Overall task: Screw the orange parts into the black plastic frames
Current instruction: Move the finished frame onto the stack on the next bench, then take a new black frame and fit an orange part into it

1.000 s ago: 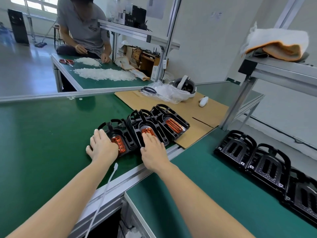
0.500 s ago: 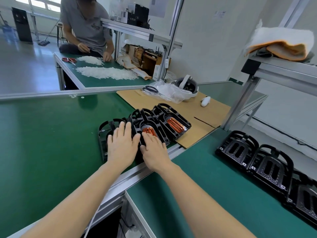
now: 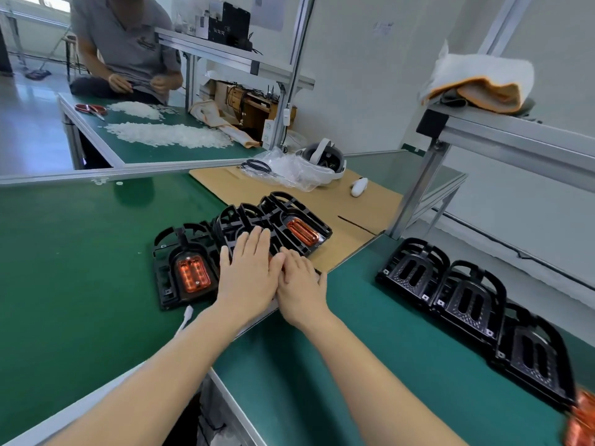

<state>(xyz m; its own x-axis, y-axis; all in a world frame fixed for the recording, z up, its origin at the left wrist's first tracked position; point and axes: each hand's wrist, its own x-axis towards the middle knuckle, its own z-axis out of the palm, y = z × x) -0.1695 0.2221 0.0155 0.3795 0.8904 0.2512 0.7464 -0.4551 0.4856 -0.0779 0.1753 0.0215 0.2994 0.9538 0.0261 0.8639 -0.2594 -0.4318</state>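
Your left hand (image 3: 248,272) has slid to the right since a moment ago. It was on the left frame (image 3: 180,268) before, and now it lies flat on the middle frame (image 3: 236,222). So the orange part (image 3: 193,274) in the left frame shows again. It glows in its slot. The middle frame's orange part showed before, and now your hands hide it.

Your right hand (image 3: 297,281) is flat too, with straight fingers. It rests on the near edge of the middle frame, just beside your left hand. The two hands touch side by side. Neither one grips anything.

Three black frames sit in a row on the green table (image 3: 64,252). They overlap a bit. The right frame (image 3: 297,217) lies partly on a brown board (image 3: 370,204), and its orange part (image 3: 302,232) sits in its slot.

More black frames (image 3: 463,297) lie in a row on the table at your right, well apart from your hands. Their slots are bare. A blurry orange thing (image 3: 581,420) shows at the bottom right corner.

A white headset (image 3: 325,157) and a clear bag (image 3: 283,169) sit at the far end of the board. A towel (image 3: 479,82) lies on a shelf up high. Another person (image 3: 128,43) sits at a far table with piles of white bits (image 3: 167,135).
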